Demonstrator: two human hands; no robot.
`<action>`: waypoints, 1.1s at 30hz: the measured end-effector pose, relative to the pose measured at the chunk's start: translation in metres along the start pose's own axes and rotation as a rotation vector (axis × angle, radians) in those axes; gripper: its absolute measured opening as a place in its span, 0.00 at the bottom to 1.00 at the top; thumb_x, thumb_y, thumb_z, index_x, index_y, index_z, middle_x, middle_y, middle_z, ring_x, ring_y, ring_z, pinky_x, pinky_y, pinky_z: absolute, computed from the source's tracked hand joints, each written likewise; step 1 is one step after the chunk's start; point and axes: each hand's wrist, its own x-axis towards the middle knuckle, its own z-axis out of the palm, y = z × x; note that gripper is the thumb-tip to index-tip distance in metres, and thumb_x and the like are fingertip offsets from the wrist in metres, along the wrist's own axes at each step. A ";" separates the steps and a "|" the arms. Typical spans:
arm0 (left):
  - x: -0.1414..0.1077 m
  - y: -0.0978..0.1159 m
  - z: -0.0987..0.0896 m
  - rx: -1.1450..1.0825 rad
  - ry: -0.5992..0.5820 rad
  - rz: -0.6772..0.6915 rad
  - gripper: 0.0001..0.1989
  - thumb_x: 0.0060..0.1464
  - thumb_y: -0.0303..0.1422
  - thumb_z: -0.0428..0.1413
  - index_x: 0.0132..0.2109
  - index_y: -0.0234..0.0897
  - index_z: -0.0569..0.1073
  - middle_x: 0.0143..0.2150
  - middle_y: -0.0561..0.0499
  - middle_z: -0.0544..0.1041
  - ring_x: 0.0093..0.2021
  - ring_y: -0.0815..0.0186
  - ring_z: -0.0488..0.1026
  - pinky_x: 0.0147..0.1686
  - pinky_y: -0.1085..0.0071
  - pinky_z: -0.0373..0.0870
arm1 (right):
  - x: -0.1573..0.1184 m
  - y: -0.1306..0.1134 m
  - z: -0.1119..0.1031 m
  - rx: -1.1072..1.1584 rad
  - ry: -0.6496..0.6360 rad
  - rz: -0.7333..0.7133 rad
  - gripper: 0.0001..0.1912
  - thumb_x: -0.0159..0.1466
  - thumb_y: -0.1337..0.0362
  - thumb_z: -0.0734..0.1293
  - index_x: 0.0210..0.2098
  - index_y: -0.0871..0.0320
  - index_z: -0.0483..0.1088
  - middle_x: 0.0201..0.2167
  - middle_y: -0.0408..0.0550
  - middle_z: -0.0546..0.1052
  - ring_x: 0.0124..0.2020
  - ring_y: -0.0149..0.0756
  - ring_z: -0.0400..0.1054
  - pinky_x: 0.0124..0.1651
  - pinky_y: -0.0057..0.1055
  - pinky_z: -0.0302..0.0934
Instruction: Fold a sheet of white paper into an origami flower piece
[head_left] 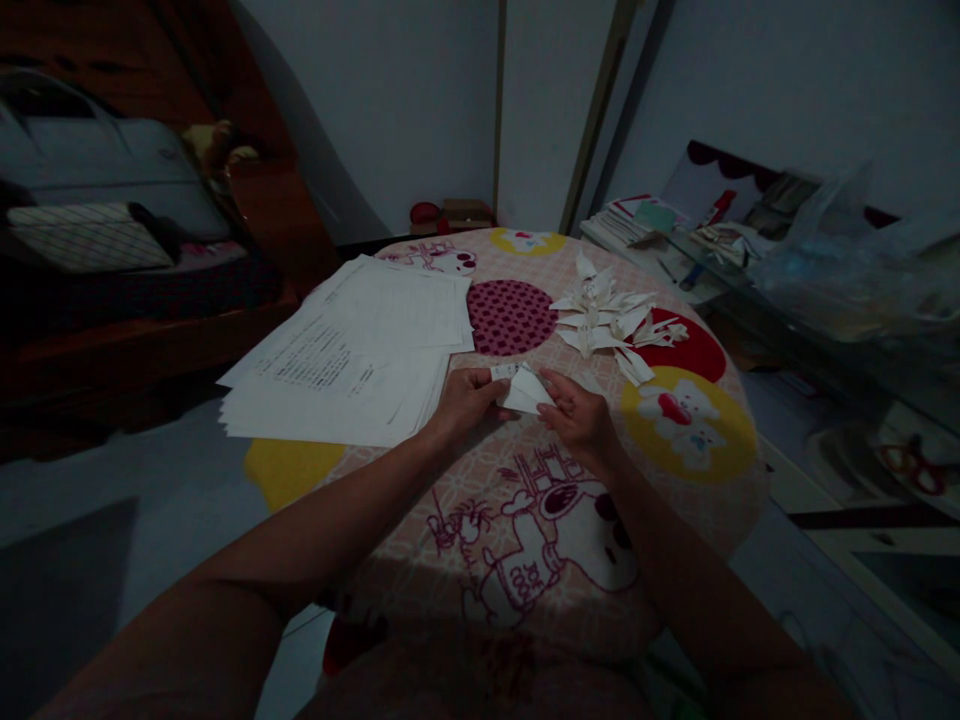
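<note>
A small folded piece of white paper (523, 390) is held between my two hands above the middle of the round table. My left hand (471, 398) pinches its left side, where some print shows. On its right edge, the fingers and thumb of my right hand (576, 412) are closed. Beyond my right hand lies a loose pile of folded paper pieces (600, 315) with pointed ends. To the left, close to my left hand, a spread stack of printed paper sheets (337, 370) covers part of the tablecloth.
The tablecloth (450, 520) carries cartoon figures and coloured circles. At right stands a glass-topped stand (810, 330) with papers and a plastic bag (832, 250). A wooden bench (262, 220) at left bears a light handbag (112, 160). A wall (390, 110) rises behind.
</note>
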 end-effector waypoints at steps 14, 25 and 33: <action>0.002 0.000 0.000 -0.028 -0.032 -0.024 0.07 0.53 0.29 0.60 0.34 0.25 0.78 0.31 0.41 0.81 0.26 0.67 0.77 0.22 0.77 0.73 | 0.000 -0.010 -0.001 0.153 0.065 0.063 0.28 0.62 0.51 0.65 0.55 0.65 0.73 0.35 0.53 0.81 0.25 0.36 0.77 0.25 0.29 0.71; 0.000 0.003 0.001 -0.037 -0.060 -0.090 0.08 0.56 0.29 0.59 0.38 0.25 0.78 0.32 0.40 0.81 0.23 0.67 0.76 0.21 0.74 0.72 | 0.001 -0.013 -0.006 0.361 0.013 0.188 0.29 0.58 0.50 0.69 0.51 0.65 0.76 0.29 0.51 0.81 0.24 0.36 0.76 0.24 0.30 0.71; 0.007 0.001 -0.003 -0.086 0.023 -0.068 0.06 0.55 0.27 0.58 0.32 0.26 0.77 0.26 0.41 0.79 0.22 0.67 0.75 0.20 0.76 0.70 | 0.003 -0.015 -0.015 0.490 -0.069 0.260 0.26 0.58 0.53 0.70 0.50 0.64 0.76 0.27 0.51 0.81 0.28 0.38 0.78 0.29 0.31 0.73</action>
